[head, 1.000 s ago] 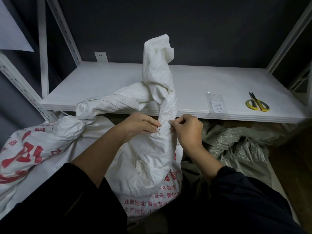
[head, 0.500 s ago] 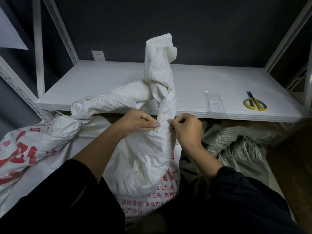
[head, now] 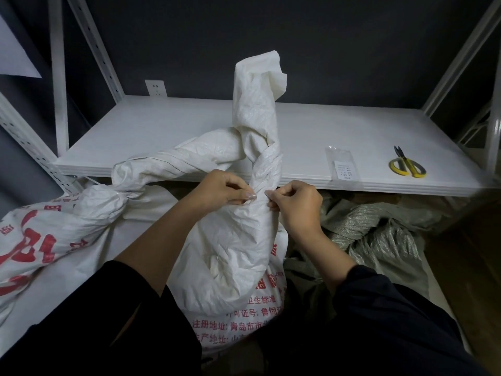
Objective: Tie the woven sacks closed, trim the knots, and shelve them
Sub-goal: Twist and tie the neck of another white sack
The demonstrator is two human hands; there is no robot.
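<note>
A white woven sack (head: 235,248) with red print stands in front of me, its gathered neck twisted upright above the shelf edge. My left hand (head: 222,189) pinches the neck from the left and my right hand (head: 294,204) pinches it from the right, fingertips almost meeting. Whether a tie runs between them I cannot tell. A second white sack (head: 46,234) with red print lies at the left, its twisted neck crossing the first sack's neck. Yellow-handled scissors (head: 406,165) lie on the white shelf (head: 162,137) at the far right.
A small clear plastic packet (head: 343,165) lies on the shelf near the front edge, left of the scissors. Grey-green woven sacks (head: 379,232) are heaped under the shelf to the right. White perforated uprights (head: 89,42) frame the shelf; a wall socket (head: 155,88) sits behind.
Both hands stay pinched at the sack's neck with only slight shifts. The neck's top flap has sagged a little to the right.
</note>
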